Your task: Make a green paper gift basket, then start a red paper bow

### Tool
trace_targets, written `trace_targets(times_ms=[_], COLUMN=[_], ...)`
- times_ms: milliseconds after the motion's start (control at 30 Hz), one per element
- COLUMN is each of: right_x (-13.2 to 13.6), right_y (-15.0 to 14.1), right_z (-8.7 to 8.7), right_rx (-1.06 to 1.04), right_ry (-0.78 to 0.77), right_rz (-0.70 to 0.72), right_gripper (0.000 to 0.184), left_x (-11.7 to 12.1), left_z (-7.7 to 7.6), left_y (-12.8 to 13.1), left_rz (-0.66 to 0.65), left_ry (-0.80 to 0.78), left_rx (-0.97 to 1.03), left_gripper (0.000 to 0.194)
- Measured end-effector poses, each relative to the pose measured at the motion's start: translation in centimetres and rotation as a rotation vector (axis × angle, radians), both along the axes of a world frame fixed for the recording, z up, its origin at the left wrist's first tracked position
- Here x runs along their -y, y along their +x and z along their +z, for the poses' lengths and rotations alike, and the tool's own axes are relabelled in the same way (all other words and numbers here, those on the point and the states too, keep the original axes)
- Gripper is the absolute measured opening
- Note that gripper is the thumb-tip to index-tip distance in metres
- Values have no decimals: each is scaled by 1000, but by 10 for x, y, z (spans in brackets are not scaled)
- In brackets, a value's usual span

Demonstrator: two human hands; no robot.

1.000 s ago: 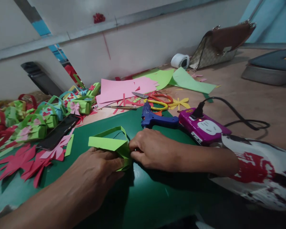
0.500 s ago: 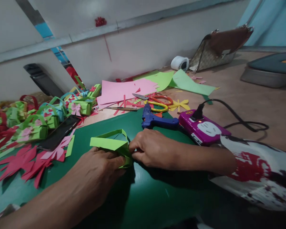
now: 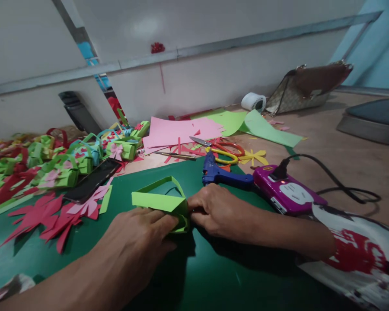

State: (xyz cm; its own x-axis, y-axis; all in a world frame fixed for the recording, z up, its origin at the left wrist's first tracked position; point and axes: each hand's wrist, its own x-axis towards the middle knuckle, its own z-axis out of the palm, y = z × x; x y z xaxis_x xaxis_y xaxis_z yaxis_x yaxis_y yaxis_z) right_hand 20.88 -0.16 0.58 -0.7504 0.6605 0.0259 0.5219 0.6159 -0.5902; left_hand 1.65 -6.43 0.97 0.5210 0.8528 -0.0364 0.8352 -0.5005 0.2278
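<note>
A small light-green paper basket [image 3: 160, 201] with a thin strip handle stands on the green board [image 3: 220, 268]. My left hand [image 3: 142, 235] is closed on its near side, the thumb reaching toward the inside and the other fingers partly hidden behind the paper. At the basket's right end my right hand [image 3: 214, 211] pinches the paper edge between thumb and forefinger; the exact spot is hidden. Just beyond my right hand lies a blue glue gun [image 3: 225, 175], beside a purple power socket box [image 3: 285, 190] with a black plug in it.
Scissors [image 3: 223, 151], pink paper sheets [image 3: 181, 131] and green sheets [image 3: 272, 129] lie behind. To the left are finished paper baskets [image 3: 60, 175], a black phone [image 3: 92, 180] and red paper cutouts [image 3: 35, 214]. A handbag [image 3: 311, 88] stands at the back right.
The whole view has shifted, so everything sits slightly lower and farther right. Both hands keep their hold on the basket, with little visible movement against it.
</note>
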Motion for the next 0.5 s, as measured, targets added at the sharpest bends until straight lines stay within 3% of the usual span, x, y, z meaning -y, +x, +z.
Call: trace_targets(times_ms=[133,267,500], right_x=[-2,-5,-9], right_y=[0,0,-1], right_z=[2,3,-2], right_rx=[19,15,-28], right_ry=[-30,-86,-206], right_rz=[-28,-44,-42], right_gripper=[16,19,19], left_x=[10,14,9], left_z=[15,7,-10], left_y=[-15,-41,-65], left_rz=[-72,93,281], left_ry=[236,396,236], left_rx=[50,152,468], left_gripper=[13,18,20])
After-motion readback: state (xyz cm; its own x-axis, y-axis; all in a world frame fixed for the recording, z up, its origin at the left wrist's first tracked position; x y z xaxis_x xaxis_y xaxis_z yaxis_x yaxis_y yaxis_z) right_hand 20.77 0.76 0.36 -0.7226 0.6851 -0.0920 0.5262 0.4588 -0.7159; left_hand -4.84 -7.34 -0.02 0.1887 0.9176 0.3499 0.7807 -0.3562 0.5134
